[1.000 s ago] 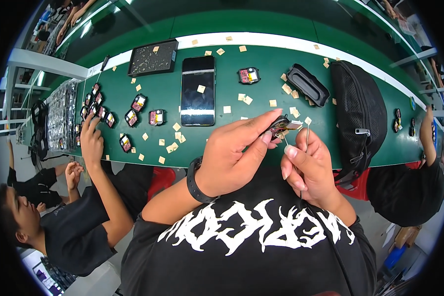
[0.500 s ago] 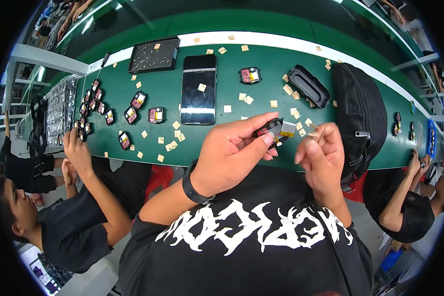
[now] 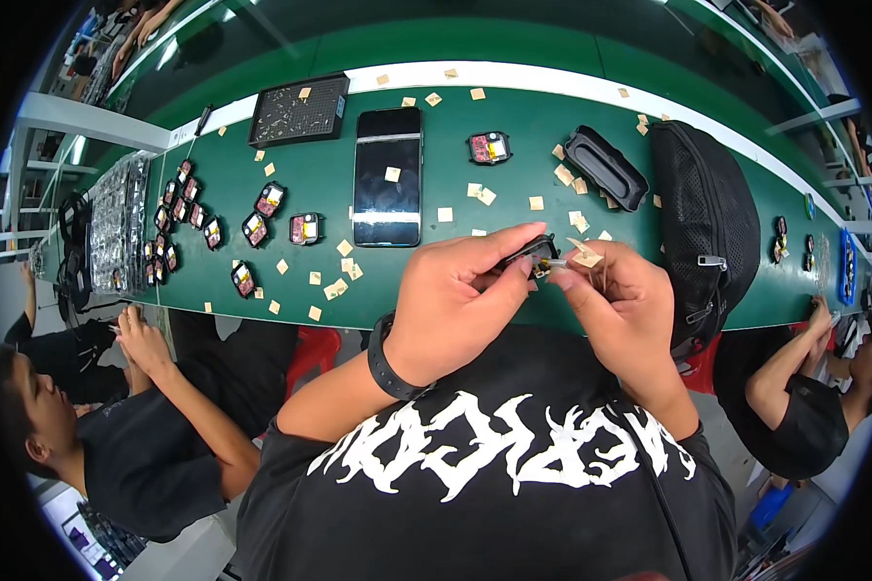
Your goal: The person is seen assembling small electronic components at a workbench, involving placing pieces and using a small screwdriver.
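My left hand (image 3: 452,305) grips an opened black watch case (image 3: 545,250) with its small inner parts exposed. My right hand (image 3: 628,308) has closed against the near right side of the case, its thumb tip at the small parts there. Beige paper squares (image 3: 588,255) show between and beside its fingers, partly hidden. Just beyond both hands, more small paper squares (image 3: 537,203) lie scattered on the green table (image 3: 300,174). Another opened watch case (image 3: 489,147), with red and yellow parts, rests farther off.
A dark phone (image 3: 389,174) lies left of centre, with a black tray (image 3: 298,108) behind it. Several opened watch cases (image 3: 255,229) sit at the left. On the right are an oblong black shell (image 3: 606,168) and a black mesh bag (image 3: 707,223). Co-workers sit at both sides.
My right hand has moved left and up to the watch case, bringing a paper square with it. The case has tilted in my left hand. The left co-worker's hands have drawn back from the table.
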